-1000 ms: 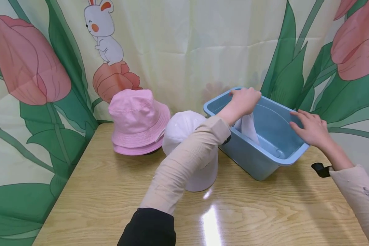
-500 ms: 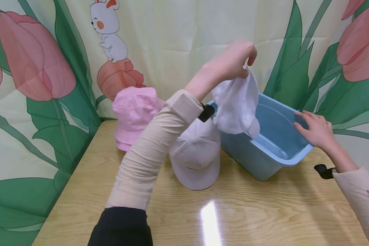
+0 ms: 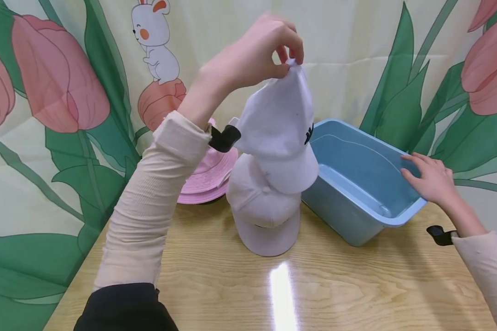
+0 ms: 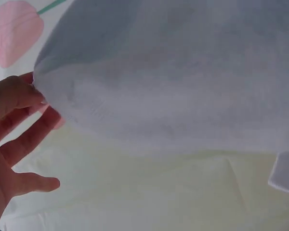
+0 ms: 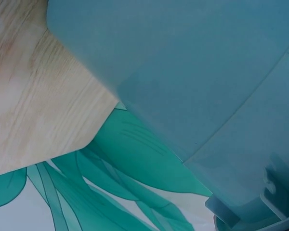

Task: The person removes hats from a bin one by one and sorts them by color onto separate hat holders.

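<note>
A white baseball cap (image 3: 279,119) hangs upright from my left hand (image 3: 261,55), which pinches the top of its crown between thumb and fingers. Dark lettering shows at the cap's right side. Below it another white cap (image 3: 267,234) sits on the table, brim toward me; whether the two touch I cannot tell. In the left wrist view the held cap's cloth (image 4: 159,96) fills the upper part, with my fingers (image 4: 24,139) at its edge. My right hand (image 3: 432,179) rests on the right rim of a blue plastic tub (image 3: 352,216), its fingers fairly straight.
Stacked pink bucket hats (image 3: 209,179) stand at the back left, partly behind my left arm. The wooden table (image 3: 207,276) runs back to a curtain (image 3: 335,82) printed with tulips and a rabbit. In the right wrist view the tub's outer wall (image 5: 183,86) takes up most.
My left hand has lifted the white cap out of the tub and carried it left, over the other white cap. The right hand has stayed on the tub's rim.
</note>
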Available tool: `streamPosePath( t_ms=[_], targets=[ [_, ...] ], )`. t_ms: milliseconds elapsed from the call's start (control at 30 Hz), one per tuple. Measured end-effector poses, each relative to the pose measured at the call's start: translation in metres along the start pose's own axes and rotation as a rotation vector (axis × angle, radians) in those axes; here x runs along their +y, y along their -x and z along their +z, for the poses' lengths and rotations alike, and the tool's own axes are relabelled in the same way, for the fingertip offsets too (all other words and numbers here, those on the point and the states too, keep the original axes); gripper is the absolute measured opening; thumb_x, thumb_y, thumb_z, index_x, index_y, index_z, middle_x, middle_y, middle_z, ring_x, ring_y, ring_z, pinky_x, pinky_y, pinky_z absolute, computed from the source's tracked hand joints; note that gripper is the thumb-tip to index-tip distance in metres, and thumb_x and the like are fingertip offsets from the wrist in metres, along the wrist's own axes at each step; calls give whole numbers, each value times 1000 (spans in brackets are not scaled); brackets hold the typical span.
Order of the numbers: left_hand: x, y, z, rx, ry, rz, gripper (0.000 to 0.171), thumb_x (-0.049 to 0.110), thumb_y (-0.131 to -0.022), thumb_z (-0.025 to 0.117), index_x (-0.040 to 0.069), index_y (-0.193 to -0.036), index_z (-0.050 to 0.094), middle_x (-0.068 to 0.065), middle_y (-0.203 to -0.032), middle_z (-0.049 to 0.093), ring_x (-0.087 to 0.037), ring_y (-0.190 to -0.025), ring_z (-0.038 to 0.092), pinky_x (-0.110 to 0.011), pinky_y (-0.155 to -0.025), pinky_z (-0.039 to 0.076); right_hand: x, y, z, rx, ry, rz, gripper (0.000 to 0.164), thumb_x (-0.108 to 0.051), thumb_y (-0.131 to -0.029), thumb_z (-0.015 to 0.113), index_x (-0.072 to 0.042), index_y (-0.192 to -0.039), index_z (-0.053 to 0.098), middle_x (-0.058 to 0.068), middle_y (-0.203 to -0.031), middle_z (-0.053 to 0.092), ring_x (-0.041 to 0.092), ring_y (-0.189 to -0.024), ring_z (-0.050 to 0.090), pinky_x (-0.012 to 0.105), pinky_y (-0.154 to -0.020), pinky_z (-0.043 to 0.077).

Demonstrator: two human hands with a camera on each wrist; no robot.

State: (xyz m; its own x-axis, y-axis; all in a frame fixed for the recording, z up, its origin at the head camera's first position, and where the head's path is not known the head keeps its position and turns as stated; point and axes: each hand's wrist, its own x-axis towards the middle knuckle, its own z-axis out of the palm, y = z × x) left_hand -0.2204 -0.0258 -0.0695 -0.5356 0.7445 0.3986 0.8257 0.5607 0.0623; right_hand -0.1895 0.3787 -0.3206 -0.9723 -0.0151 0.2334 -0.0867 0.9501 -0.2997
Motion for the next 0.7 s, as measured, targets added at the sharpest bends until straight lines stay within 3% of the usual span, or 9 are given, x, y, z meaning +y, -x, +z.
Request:
streamPosePath(
  t_ms=[200, 433, 700],
  targets=[
    [-12, 19, -2, 12, 83, 33, 22, -2, -80, 51, 6, -92, 67, -1, -94, 60, -11, -88, 59, -19, -85, 40, 1, 2, 1, 6, 0, 3, 47, -30, -93, 36, 1, -129, 38, 33, -136, 26, 57, -114, 22, 64, -79, 17],
    [-21, 32, -4, 20, 74, 57, 25, -4, -79, 48, 6, -92, 67, -1, -93, 59, -13, -85, 57, -22, -81, 41, 1, 1, 2, 14, -15, -1, 47, -29, -93, 37, 1, -129, 38, 33, -137, 26, 57, -116, 22, 64, -79, 17],
    [-32, 39, 25, -44, 85, 108, 25, -7, -79, 44, 3, -90, 64, -4, -92, 59, -15, -87, 53, -23, -82, 40, 2, 3, 2, 25, -22, -2, 46, -28, -93, 37, 1, -128, 40, 34, -135, 27, 57, -116, 22, 64, -79, 17]
  ],
)
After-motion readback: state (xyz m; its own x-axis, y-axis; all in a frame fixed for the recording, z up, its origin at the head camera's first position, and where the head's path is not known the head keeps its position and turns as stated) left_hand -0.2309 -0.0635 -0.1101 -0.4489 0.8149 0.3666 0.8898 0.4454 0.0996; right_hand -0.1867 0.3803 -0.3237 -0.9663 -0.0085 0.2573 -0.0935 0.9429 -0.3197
